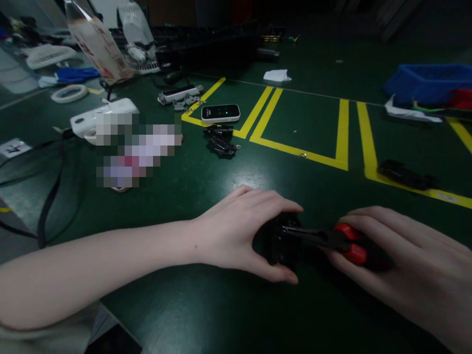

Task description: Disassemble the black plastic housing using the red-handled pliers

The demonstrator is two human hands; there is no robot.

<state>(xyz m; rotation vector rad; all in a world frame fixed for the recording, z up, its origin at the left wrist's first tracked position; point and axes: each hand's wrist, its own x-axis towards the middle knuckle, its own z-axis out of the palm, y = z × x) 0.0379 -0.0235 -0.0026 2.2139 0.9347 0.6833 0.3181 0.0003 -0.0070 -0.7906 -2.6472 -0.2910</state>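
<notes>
My left hand is wrapped round a dark part on the green table, thumb at the near side and fingers at the far side. The part is black and in shadow, so its kind is hard to make out. My right hand grips red-handled needle-nose pliers. The long jaws point left and their tips reach the black part between my left thumb and fingers. Whether the jaws hold something small there, I cannot tell.
Beyond my hands lie black parts, a white-edged device with a green light, and a small ring. Another black part rests on yellow tape at right. A blue bin stands back right; a white appliance and cables are left.
</notes>
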